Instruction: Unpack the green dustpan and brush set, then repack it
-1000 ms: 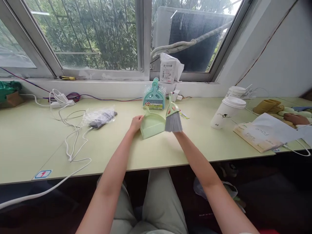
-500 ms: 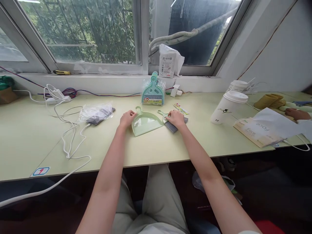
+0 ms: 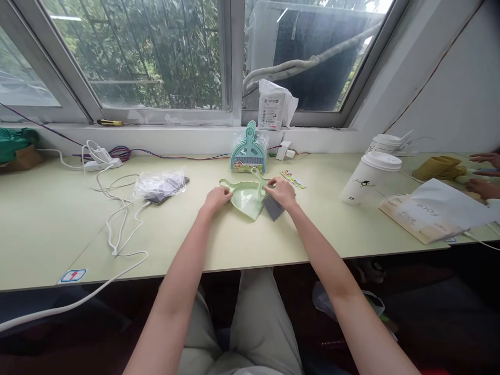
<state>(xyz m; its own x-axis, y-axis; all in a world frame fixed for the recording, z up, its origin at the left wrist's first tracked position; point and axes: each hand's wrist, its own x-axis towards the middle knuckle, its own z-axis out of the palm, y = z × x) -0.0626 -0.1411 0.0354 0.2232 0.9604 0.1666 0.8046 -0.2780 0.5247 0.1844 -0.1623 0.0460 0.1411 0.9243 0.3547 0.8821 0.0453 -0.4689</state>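
My left hand pinches the left rim of a pale green dustpan, whose handle points to the upper left. The dustpan is turned at an angle on the table. In my right hand is a small hand brush with a green handle and grey bristles. Its handle points up and to the left, over the dustpan's right side. My fingers hide part of the brush head. A printed card lies just behind my right hand.
Stacked green dustpan-and-brush sets stand by the wall. To the left are a plastic-covered phone and white cables. White cups and a paper packet stand right; another person's hands are at far right.
The dustpan has turned, its handle swinging left, and shifted right with my left hand. The brush has turned too, its handle now raised and overlapping the dustpan. Another person's hands show more.
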